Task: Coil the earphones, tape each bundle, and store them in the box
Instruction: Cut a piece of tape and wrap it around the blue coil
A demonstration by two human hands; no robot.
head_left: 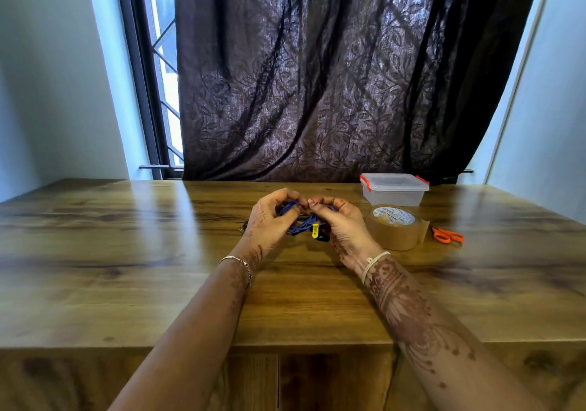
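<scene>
Blue earphones [303,224] with a yellow piece hang in loose loops between my hands, just above the middle of the wooden table [126,252]. My left hand [272,217] grips the cord on the left with curled fingers. My right hand [339,220] pinches the cord at the top on the right, its fingertips meeting those of the left. Part of the cord is hidden behind my fingers. A clear plastic box [394,189] with red clips and its lid on stands at the back right. A roll of brown tape [395,226] lies in front of the box.
Orange-handled scissors [447,235] lie to the right of the tape. A small dark object [244,227] peeks out left of my left hand. A dark curtain [333,77] hangs behind the table, with walls on both sides.
</scene>
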